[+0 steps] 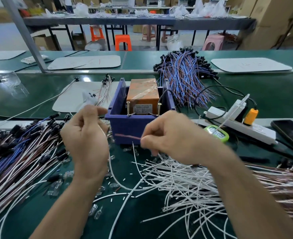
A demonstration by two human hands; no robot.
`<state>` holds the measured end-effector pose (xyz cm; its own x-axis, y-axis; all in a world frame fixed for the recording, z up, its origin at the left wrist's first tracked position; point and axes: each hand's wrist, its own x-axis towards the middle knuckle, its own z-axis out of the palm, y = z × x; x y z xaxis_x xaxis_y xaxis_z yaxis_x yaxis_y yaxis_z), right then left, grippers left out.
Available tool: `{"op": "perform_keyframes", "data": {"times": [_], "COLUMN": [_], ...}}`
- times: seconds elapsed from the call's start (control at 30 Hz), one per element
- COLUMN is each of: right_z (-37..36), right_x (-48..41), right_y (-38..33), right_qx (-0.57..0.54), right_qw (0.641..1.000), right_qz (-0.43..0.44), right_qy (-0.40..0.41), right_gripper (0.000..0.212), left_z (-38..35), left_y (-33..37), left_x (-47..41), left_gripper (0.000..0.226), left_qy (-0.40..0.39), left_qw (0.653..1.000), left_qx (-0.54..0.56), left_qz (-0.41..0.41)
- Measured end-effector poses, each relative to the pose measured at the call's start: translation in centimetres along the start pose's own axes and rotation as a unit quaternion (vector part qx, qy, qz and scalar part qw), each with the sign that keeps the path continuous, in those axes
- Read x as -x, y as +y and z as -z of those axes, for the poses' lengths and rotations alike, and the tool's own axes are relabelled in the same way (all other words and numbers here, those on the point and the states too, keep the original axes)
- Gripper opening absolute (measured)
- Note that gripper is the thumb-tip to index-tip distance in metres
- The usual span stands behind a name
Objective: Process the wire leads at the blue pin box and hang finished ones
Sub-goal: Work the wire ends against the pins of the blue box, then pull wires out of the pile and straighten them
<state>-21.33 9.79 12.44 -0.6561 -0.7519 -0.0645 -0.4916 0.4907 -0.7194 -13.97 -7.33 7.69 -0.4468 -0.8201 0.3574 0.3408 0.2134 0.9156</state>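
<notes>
A: Surface?

B: Green-matted workbench [271, 94], heavily littered. Blue plastic pin box [125, 128] at centre, directly beyond both hands, with a taped orange-brown block [143, 94] inside and two brass screws [128, 108] upright at its front rim. Heap of loose white wire leads [185, 180] near right. Pile of blue, brown and white black-capped leads [18, 152] near left. Small clear glass bulbs [94, 209] lie scattered between them.

A: Hands?

B: Apart, both raised before the box. Right hand [175, 138] pinches a reddish-brown wire lead [127, 136], blurred, lying across the box's front wall. Left hand [85, 135] has its fingers curled; whether it grips anything, cannot tell.

A: Right of the box?

B: White power strip [245, 128] with an orange plug [250, 116], green digital timer [214, 132], black phone [290, 133].

A: Room?

B: Long grey table [125, 20] bearing plastic bags, orange plastic stools [123, 42] beneath it, pink stool [213, 42], and stacked cardboard cartons [271, 19] at right.
</notes>
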Motion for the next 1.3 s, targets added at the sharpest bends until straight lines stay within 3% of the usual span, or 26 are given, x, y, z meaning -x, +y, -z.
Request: {"op": "perform_keyframes", "data": {"times": [0.1,0.17,0.23,0.33,0.4,0.5,0.53,0.6,0.63,0.7,0.77,0.87,1.0,1.07,1.13,1.2,1.27,1.3], "right_z": [-3.6,-5.4,-6.7,-7.3,-7.2,-5.6,-4.9,-3.1,-2.1,0.0,1.9,3.3,2.9,2.5,1.9,1.3,0.6,0.3], "right_x": [-0.4,-0.6,-0.6,0.0,0.2,-0.1,-0.3,-0.3,-0.1,0.5,1.2,2.1,3.3,4.2,5.2,6.1,7.2,7.7], "right_y": [-1.3,-1.8,-2.1,-2.3,-2.1,-1.7,-1.7,-1.6,-1.5,-1.5,-1.3,-0.6,1.6,3.2,4.8,6.1,7.1,7.2], "right_qx": [0.045,0.008,-0.093,-0.242,-0.231,-0.165,-0.181,-0.29,-0.361,-0.485,-0.551,-0.618,-0.706,-0.716,-0.664,-0.524,-0.283,-0.13], "right_qw": [0.999,0.999,0.991,0.951,0.944,0.967,0.97,0.953,0.93,0.871,0.824,0.767,0.667,0.647,0.689,0.776,0.865,0.89], "right_qz": [-0.003,-0.007,-0.013,-0.016,-0.005,0.039,0.05,0.053,0.055,0.083,0.124,0.15,0.138,0.101,0.026,-0.082,-0.212,-0.27], "right_qy": [-0.008,-0.041,-0.094,-0.195,-0.237,-0.191,-0.157,-0.073,-0.035,0.017,0.047,0.084,0.191,0.241,0.291,0.341,0.355,0.342], "right_gripper": [0.021,0.023,0.026,0.025,0.028,0.022,0.018,0.021,0.023,0.023,0.025,0.032,0.039,0.041,0.038,0.033,0.047,0.057], "left_z": [0.1,0.5,1.0,2.0,2.6,3.4,3.4,3.0,2.5,1.2,0.1,-1.1,-1.6,-1.6,-1.2,-0.9,-0.6,-0.5], "left_y": [-0.1,-0.2,-0.4,-0.7,-0.9,-1.3,-1.4,-1.6,-1.4,-0.6,-0.1,-0.3,-0.7,-0.7,-0.8,-1.2,-1.6,-1.9], "left_x": [-0.9,-1.9,-2.8,-3.8,-4.5,-5.0,-4.8,-3.6,-2.5,-0.2,2.0,4.9,6.0,5.4,4.6,4.2,4.3,4.5], "left_gripper": [0.032,0.032,0.032,0.034,0.035,0.039,0.044,0.064,0.07,0.06,0.042,0.043,0.021,0.024,0.023,0.025,0.025,0.024], "left_qy": [0.053,0.09,0.12,0.153,0.173,0.193,0.171,0.052,-0.025,-0.165,-0.299,-0.488,-0.486,-0.453,-0.405,-0.349,-0.326,-0.325], "left_qw": [0.986,0.972,0.969,0.975,0.976,0.973,0.975,0.985,0.988,0.98,0.954,0.868,0.868,0.88,0.896,0.911,0.917,0.921], "left_qx": [0.114,0.16,0.166,0.137,0.108,0.088,0.091,0.104,0.097,0.063,0.019,-0.09,-0.032,-0.009,0.01,0.03,0.023,0.002], "left_qz": [0.113,0.145,0.135,0.088,0.078,0.094,0.105,0.124,0.121,0.09,0.032,-0.033,0.099,0.145,0.182,0.219,0.228,0.214]}}
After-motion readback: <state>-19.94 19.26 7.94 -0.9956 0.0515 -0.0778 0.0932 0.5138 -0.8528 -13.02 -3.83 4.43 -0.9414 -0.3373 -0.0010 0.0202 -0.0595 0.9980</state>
